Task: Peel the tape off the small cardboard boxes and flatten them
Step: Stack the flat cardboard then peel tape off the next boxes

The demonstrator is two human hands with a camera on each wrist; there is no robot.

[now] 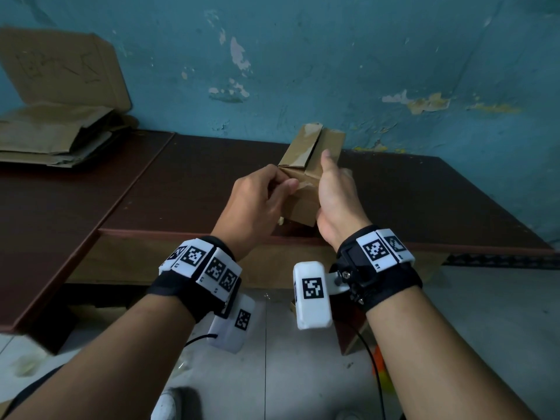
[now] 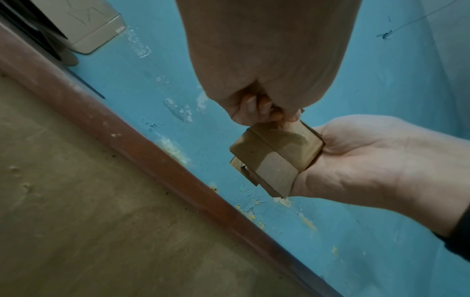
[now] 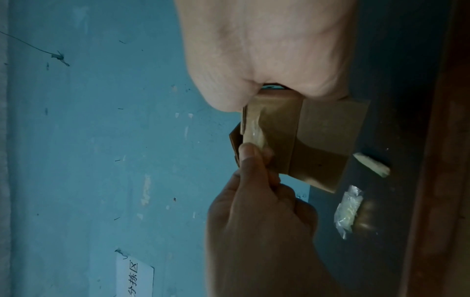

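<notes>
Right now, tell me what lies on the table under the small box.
Under the held small box, the right wrist view shows crumpled clear tape and a pale scrap on the dark table. The left hand and box cover the rest.

A plain storeroom or packing workroom, bare and worn.

In front of me a blue painted wall (image 1: 333,56) peels in patches above a dark brown table (image 1: 424,201); flattened cardboard (image 1: 51,137) is stacked at the left, and a paper notice (image 3: 134,279) hangs on the wall.
</notes>
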